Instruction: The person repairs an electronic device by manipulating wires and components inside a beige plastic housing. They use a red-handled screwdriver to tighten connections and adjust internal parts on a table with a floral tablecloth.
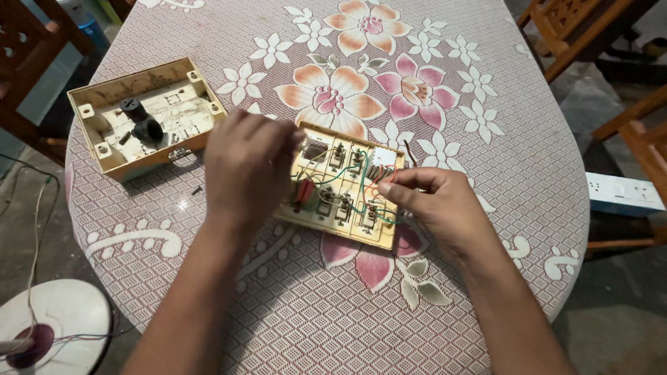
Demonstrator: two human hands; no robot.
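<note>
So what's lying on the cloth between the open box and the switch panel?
A small dark screw on the tablecloth, head view.

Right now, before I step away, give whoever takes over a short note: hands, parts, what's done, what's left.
Left hand: on the left end of the wired switch plate, steadying it; grip hidden.
Right hand: fingertips pinching among the wires at the plate's right side.
Plate lies back-side up on the floral tablecloth.
Done: plate is out of the empty back box, which sits far left.
Left: wiring open, plate not refitted.

round table [486, 229], floral lace cloth; wooden chairs [577, 28]; grey floor [611, 319]
</note>
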